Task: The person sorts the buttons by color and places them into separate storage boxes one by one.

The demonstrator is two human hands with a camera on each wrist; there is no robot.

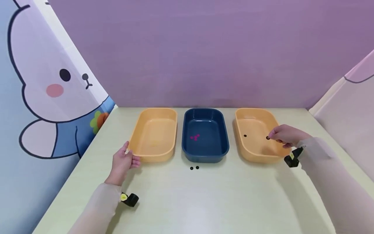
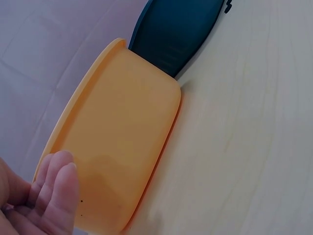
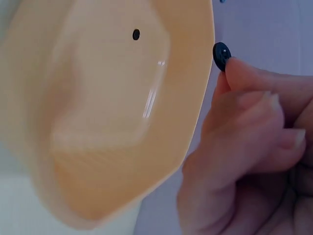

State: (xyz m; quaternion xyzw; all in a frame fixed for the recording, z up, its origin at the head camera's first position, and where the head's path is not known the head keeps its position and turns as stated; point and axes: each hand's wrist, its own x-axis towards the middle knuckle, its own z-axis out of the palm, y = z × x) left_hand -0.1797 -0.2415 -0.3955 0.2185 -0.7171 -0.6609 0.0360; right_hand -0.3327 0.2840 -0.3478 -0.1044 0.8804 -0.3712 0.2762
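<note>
Between thumb and fingertips, my right hand [image 1: 287, 135] pinches a small round black button [image 3: 222, 56] above the right orange tray [image 1: 263, 158]. Another black button [image 1: 245, 136] lies inside that tray, also visible in the right wrist view. My left hand [image 1: 122, 162] is at the near left corner of the left orange tray [image 1: 153, 158], its thumb by the rim and its fingers, fairly straight, in front of the outer wall. Several small pink pieces [image 1: 195, 138] lie in the dark blue tray [image 1: 205, 159] in the middle.
Two black buttons [image 1: 191, 168] lie on the pale table [image 1: 198, 198] just in front of the blue tray. The three trays stand in a row near a purple backdrop [image 1: 210, 55]. A cartoon-printed curtain [image 1: 52, 81] hangs at the left.
</note>
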